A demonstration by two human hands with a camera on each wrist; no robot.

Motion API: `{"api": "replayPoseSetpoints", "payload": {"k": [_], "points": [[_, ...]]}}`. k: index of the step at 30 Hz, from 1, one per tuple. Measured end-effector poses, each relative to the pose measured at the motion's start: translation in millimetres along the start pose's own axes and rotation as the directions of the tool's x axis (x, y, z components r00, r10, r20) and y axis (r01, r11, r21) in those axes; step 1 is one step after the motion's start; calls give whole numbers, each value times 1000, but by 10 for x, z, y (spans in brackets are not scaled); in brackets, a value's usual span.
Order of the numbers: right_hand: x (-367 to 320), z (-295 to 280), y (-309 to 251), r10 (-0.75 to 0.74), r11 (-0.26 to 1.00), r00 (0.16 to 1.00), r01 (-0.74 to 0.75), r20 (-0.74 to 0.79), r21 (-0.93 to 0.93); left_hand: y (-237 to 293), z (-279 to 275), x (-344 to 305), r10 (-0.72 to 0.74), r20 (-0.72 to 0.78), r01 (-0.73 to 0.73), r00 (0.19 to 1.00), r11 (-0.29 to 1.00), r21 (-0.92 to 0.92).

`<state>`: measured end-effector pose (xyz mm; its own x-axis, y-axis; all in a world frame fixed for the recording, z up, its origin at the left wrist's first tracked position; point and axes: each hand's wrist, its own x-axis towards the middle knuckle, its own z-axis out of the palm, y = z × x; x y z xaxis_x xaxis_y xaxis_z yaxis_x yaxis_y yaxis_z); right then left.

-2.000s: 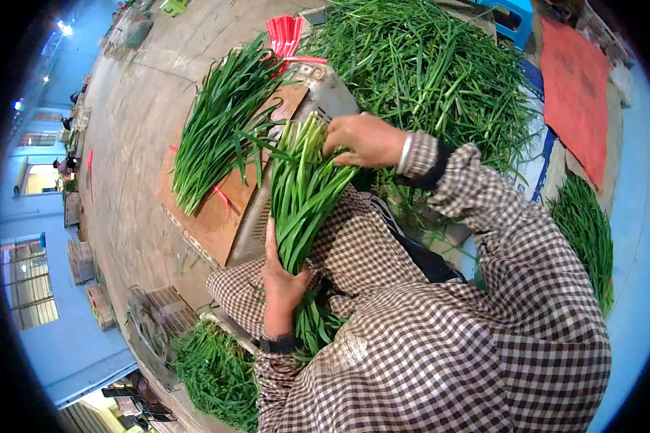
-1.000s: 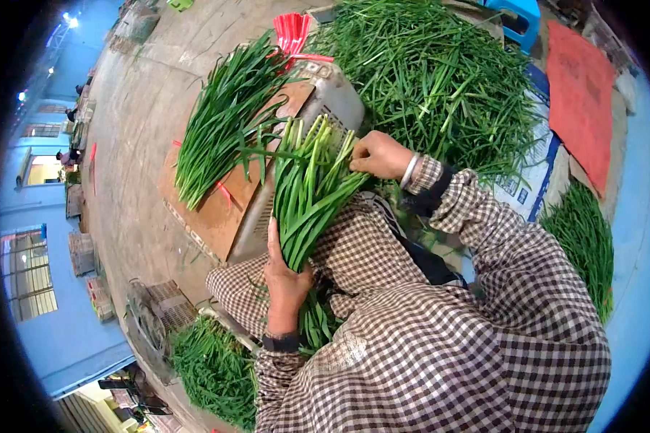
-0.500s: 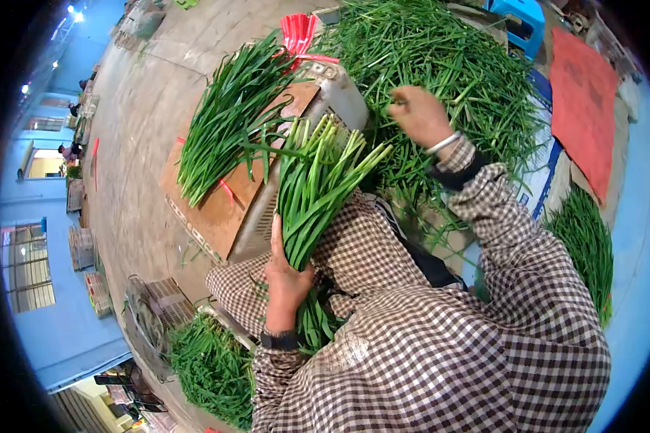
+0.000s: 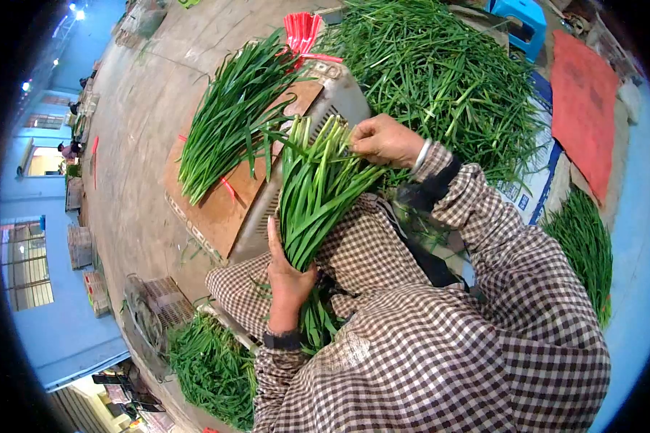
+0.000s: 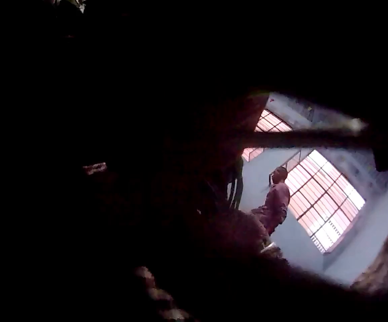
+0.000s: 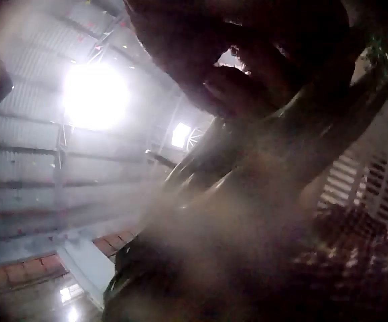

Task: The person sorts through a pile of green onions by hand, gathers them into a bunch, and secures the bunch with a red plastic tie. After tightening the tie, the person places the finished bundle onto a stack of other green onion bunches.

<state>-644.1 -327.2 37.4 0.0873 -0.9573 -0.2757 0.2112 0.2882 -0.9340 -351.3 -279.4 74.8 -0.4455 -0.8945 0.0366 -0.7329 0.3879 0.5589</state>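
A loose bunch of garlic chives (image 4: 318, 198), pale stem ends fanned at the top, stands tilted over the person's lap. The left hand (image 4: 289, 281) grips its leafy part, thumb side up along the leaves. At the stem ends, the right hand (image 4: 388, 141) pinches stems on the bunch's right side between thumb and curled fingers. In the right wrist view, dark, blurred fingers (image 6: 247, 87) bend over the stems (image 6: 214, 171). The left wrist view is mostly black, and its hand is hidden there.
A larger bundle of chives (image 4: 231, 119) lies on a brown board (image 4: 245, 195) atop an upturned plastic crate (image 4: 347, 97), beside red ties (image 4: 302, 32). A big heap of chives (image 4: 440, 79) covers the floor behind. More greens (image 4: 209, 372) sit at lower left. A blue stool (image 4: 521, 25) stands at back right.
The right hand moved from the stems out over the heap, then came back to the stem ends. The left hand keeps its grip, and the stems are more spread than two seconds ago.
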Motion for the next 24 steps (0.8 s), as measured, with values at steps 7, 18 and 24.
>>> {"api": "replayPoseSetpoints", "payload": {"k": [7, 18, 24], "points": [[-160, -853, -167, -40, 988, 984, 12, -176, -155, -16, -4, -8, -75, 27, 77, 997, 996, -52], [-17, -327, -175, -438, 604, 894, 217, -91, -767, -46, 26, 4, -60, 37, 62, 998, 997, -41], [94, -156, 52, -627, 337, 775, 359, 77, -870, -43, 7, 13, -22, 29, 23, 999, 1000, -10]]}}
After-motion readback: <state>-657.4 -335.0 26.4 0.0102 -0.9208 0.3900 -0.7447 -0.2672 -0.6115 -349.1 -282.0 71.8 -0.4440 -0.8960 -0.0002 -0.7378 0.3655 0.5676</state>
